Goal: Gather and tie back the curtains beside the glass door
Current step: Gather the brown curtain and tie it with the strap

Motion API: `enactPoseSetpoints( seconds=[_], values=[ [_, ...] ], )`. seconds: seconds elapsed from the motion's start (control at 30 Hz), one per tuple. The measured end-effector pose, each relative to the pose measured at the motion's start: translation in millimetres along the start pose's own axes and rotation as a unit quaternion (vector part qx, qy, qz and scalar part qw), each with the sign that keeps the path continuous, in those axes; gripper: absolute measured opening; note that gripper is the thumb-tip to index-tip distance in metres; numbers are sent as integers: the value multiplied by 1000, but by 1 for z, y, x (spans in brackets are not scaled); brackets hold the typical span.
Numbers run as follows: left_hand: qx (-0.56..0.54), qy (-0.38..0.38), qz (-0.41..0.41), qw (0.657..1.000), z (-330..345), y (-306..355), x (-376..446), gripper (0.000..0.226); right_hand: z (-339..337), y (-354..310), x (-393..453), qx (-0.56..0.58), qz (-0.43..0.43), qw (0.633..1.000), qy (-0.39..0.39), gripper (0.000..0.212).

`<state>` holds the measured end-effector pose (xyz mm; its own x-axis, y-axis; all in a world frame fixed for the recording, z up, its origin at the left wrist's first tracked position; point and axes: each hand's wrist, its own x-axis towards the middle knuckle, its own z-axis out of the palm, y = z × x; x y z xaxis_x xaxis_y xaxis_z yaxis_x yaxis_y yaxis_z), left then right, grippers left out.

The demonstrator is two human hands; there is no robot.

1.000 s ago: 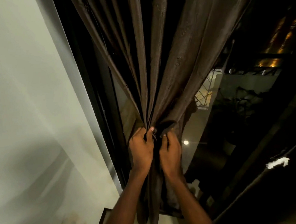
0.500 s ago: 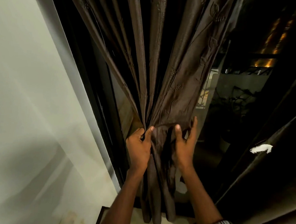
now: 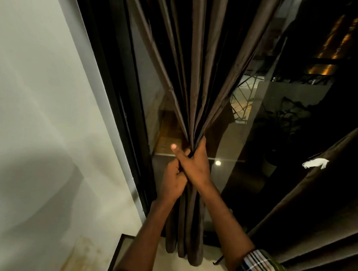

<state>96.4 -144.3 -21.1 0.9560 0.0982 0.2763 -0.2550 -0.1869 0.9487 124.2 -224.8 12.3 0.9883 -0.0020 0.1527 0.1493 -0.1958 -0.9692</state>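
Gathering step: left hand (image 3: 174, 182) and right hand (image 3: 195, 165) clench pleated dark brown fabric curtain (image 3: 194, 90) into tight bundle. Next, probably: tie-back, none visible.

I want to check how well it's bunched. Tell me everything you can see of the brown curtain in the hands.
The brown curtain is a smooth, slightly shiny fabric hanging in long vertical pleats before the glass door. It fans wide above and narrows to a tight bundle where the right hand and left hand grip it; its lower ends hang loose below them.

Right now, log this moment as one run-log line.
gather | both hands grip bunched brown fabric curtain | left hand below | right hand above | untied
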Motion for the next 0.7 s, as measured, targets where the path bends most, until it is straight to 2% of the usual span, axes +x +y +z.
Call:
enactPoseSetpoints(
  seconds=[0.03,0.13,0.17,0.23,0.27,0.33,0.4,0.5,0.57,0.63,0.7],
  values=[
    [-29,-17,-5,999,-5,-1,-3,44,0,0,1,10,16,1000,7,90],
    [-179,-30,-76,981,-21,-6,-6,55,0,3,9,64,67,996,17,49],
    [-245,-26,-113,963,-26,-10,-7,56,0,4,10,67,72,995,25,43],
    [-312,-3,-167,935,-32,-26,-12,46,0,10,11,32,72,996,47,48],
    [-298,21,-185,936,-34,-36,-17,41,0,13,8,13,71,996,54,51],
    [-188,56,-206,959,-38,-62,-24,34,1,19,4,6,77,995,67,53],
    [-71,62,-222,970,-40,-85,-31,26,2,28,1,-7,72,994,76,52],
    [31,45,-258,965,-40,-109,-34,4,3,36,-7,-23,84,994,65,49],
    [64,3,-310,949,-37,-114,-35,16,4,40,-14,-19,88,995,52,49],
    [46,-4,-347,937,-30,-120,-39,29,5,47,-21,-20,87,995,46,51],
    [14,-8,-364,931,-22,-130,-40,29,7,54,-25,-21,93,994,51,51]
  ],
)
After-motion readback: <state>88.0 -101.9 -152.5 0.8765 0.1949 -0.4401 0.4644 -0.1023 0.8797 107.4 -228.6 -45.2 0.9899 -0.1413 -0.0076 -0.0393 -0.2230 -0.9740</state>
